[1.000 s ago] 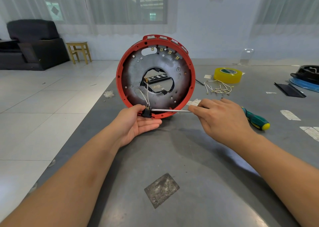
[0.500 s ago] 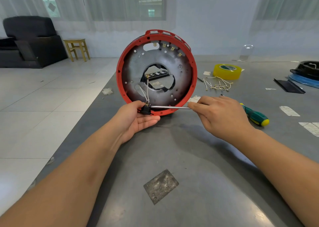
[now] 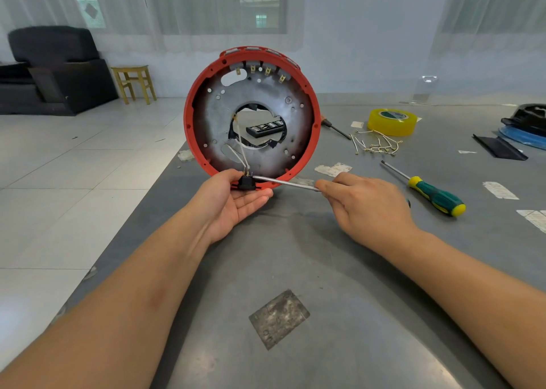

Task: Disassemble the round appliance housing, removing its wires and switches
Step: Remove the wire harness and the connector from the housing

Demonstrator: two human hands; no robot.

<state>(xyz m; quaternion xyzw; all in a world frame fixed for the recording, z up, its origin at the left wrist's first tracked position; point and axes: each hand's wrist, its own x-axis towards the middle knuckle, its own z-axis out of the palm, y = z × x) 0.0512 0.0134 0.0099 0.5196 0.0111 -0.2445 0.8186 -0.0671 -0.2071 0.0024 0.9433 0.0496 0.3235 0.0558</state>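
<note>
The round housing, a red ring around a grey metal plate, stands on edge on the grey table, its open side facing me. A small black switch sits at its bottom rim, and thin white wires run from it up to the centre hole. My left hand lies palm up under the rim, thumb and fingers gripping the switch. My right hand holds a thin metal tool shaft whose tip touches the switch; its handle is hidden in my fist.
A green-and-yellow screwdriver lies right of my right hand. Behind it are cut wire pieces, a yellow tape roll and a small screwdriver. Black and blue parts sit far right. The table's left edge drops to tiled floor.
Both hands stay at the switch with the tool tip against it. The view has shifted slightly; the green screwdriver on the table now shows apart from my right hand.
</note>
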